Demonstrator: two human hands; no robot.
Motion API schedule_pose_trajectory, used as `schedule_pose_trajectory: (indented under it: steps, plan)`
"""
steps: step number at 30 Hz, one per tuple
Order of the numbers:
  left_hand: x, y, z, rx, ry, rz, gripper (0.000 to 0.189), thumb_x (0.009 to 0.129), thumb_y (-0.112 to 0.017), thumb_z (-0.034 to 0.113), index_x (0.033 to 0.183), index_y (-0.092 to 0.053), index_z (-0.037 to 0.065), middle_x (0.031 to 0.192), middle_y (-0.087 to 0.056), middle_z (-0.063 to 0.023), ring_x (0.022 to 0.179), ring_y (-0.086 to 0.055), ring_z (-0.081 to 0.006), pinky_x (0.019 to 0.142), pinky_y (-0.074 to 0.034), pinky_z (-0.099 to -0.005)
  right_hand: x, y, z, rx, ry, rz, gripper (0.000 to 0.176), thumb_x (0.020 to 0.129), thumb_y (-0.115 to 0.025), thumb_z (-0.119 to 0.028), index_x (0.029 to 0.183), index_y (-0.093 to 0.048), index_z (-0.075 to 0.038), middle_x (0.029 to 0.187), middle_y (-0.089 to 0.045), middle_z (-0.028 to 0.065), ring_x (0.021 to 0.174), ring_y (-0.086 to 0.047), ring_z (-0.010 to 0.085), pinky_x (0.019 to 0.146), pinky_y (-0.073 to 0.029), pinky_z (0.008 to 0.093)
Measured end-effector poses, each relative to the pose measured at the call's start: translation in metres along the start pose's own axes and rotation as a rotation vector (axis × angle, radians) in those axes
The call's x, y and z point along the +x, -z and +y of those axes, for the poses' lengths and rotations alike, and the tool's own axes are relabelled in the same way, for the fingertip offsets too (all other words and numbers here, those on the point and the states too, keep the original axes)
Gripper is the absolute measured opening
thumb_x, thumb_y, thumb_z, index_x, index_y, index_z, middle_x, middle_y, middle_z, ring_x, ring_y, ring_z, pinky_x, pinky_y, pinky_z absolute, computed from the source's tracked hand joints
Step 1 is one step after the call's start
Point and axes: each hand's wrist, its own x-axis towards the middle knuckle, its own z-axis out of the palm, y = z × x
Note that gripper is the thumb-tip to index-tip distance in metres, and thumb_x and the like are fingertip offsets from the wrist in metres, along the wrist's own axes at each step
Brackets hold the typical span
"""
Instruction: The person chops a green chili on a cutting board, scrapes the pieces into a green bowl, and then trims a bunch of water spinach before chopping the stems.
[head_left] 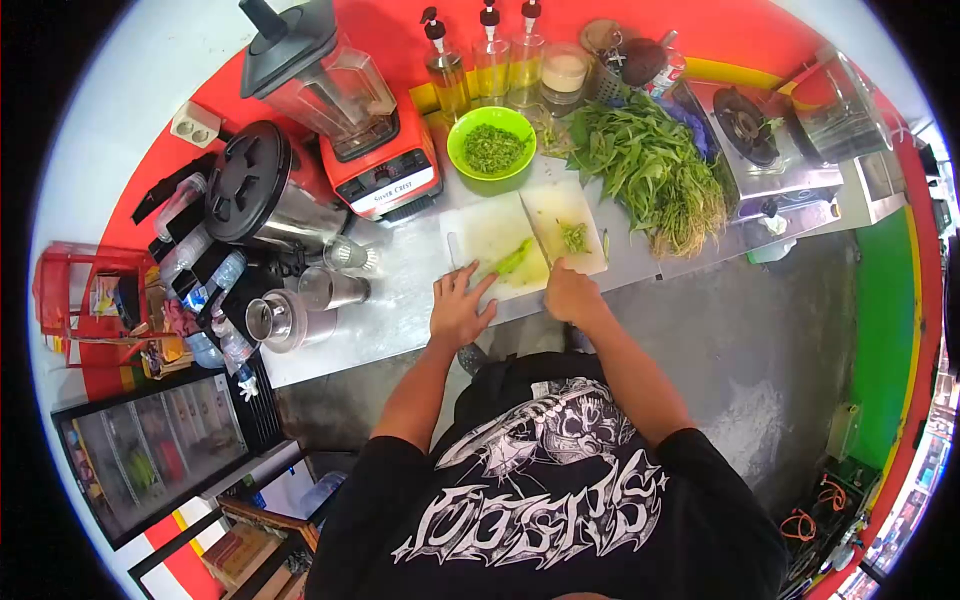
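Left hand (460, 308): fingers spread, palm down, fingertips at the near-left part of the white cutting board (480, 222); nothing seen in its grasp. Right hand (574, 293): curled into a fist around the handle end of the knife (537, 230); handle hidden by the fingers.

Knife position: over the board, right of the green strip (513, 257). Long axis runs away from the person, tip leaning slightly left. Blade thin, straight-looking.

Green strip: bright, slender, lying slantwise, far end to the right; between hand and blade. Chopped greens (573, 237): small loose heap, right of the blade.

Beyond the board: glossy lime-green bowl (491, 176), round, holding finely cut greens (493, 149). To the right: leafy bunch (650, 165), pale stringy roots toward the person. Counter (400, 300): smooth, shiny, metallic-looking.
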Motion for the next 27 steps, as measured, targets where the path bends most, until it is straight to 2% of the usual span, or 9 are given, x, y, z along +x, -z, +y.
schedule_pose_trajectory:
  steps: [3,9,11,14,16,18,22,24,27]
  plan:
    - [0.001,0.0,0.001,-0.002,0.004,-0.006,0.052,0.087,-0.07,0.036,0.137,-0.063,0.026,0.15,-0.047,-0.0075,0.131,-0.044,-0.0327,0.11,-0.034,-0.0486,0.012,-0.017,0.003,0.026,-0.002,0.041,0.034,0.092,-0.051,-0.011,0.121,-0.048,0.007,0.105,-0.071,0.0289,0.101,-0.071,0.0451,0.09,-0.056,0.0512]
    - [0.001,0.002,0.001,0.02,0.027,-0.032,0.052,0.087,-0.07,0.037,0.137,-0.063,0.027,0.151,-0.046,-0.0072,0.132,-0.043,-0.033,0.111,-0.033,-0.0485,0.018,-0.008,0.008,-0.024,0.079,0.076,0.037,0.092,-0.051,-0.011,0.123,-0.046,0.007,0.104,-0.071,0.0295,0.099,-0.071,0.0452,0.088,-0.056,0.0513]
    - [0.0,0.001,0.001,0.001,0.022,-0.023,0.051,0.087,-0.069,0.037,0.137,-0.063,0.027,0.151,-0.046,-0.0072,0.132,-0.042,-0.033,0.111,-0.033,-0.0485,0.01,-0.009,0.003,0.001,0.041,0.013,0.037,0.092,-0.051,-0.011,0.124,-0.044,0.007,0.104,-0.071,0.0302,0.1,-0.071,0.0438,0.087,-0.057,0.0509]
    - [0.001,-0.001,0.001,0.024,0.023,-0.023,0.052,0.087,-0.07,0.037,0.137,-0.063,0.027,0.151,-0.046,-0.0069,0.133,-0.042,-0.0329,0.111,-0.033,-0.0484,0.022,-0.036,0.001,0.072,-0.005,0.057,0.035,0.093,-0.05,-0.011,0.122,-0.045,0.008,0.104,-0.071,0.0302,0.099,-0.072,0.0439,0.087,-0.057,0.0506]
    - [0.001,-0.001,0.001,0.013,0.04,-0.032,0.052,0.087,-0.07,0.036,0.137,-0.063,0.026,0.151,-0.047,-0.0066,0.133,-0.042,-0.0323,0.111,-0.033,-0.0482,0.022,-0.027,-0.001,0.031,0.022,0.077,0.037,0.093,-0.05,-0.013,0.123,-0.044,0.009,0.105,-0.071,0.0307,0.099,-0.071,0.0444,0.087,-0.057,0.0503]
    - [0.0,0.0,0.001,0.011,0.037,-0.026,0.052,0.087,-0.07,0.036,0.137,-0.063,0.027,0.151,-0.046,-0.0066,0.133,-0.042,-0.0322,0.111,-0.033,-0.0482,0.022,-0.017,0.001,0.097,0.066,0.045,0.037,0.101,-0.049,-0.023,0.121,-0.044,0.008,0.106,-0.067,0.0368,0.101,-0.068,0.0499,0.092,-0.052,0.0552]
    - [0.0,0.002,0.001,0.001,0.031,-0.035,0.054,0.087,-0.07,0.036,0.139,-0.061,0.027,0.151,-0.046,-0.0066,0.133,-0.042,-0.0315,0.111,-0.033,-0.0482,0.017,-0.023,0.003,0.056,0.048,0.037,0.04,0.101,-0.05,-0.025,0.122,-0.043,0.009,0.105,-0.067,0.0364,0.1,-0.068,0.0498,0.091,-0.052,0.0554]
    - [0.001,0.002,0.002,0.011,0.035,-0.045,0.054,0.087,-0.07,0.036,0.14,-0.061,0.027,0.151,-0.046,-0.0066,0.133,-0.042,-0.0314,0.111,-0.033,-0.0481,0.017,-0.038,0.003,0.131,0.072,0.129,0.041,0.101,-0.05,-0.027,0.121,-0.045,0.009,0.104,-0.068,0.0354,0.099,-0.069,0.049,0.09,-0.053,0.0549]
    - [0.0,0.002,0.002,0.025,0.036,-0.049,0.054,0.088,-0.068,0.037,0.141,-0.06,0.028,0.151,-0.046,-0.0068,0.132,-0.043,-0.0315,0.111,-0.033,-0.048,0.027,-0.033,0.001,0.082,0.066,0.082,0.041,0.1,-0.05,-0.026,0.12,-0.046,0.01,0.104,-0.068,0.0355,0.099,-0.069,0.0488,0.089,-0.053,0.055]
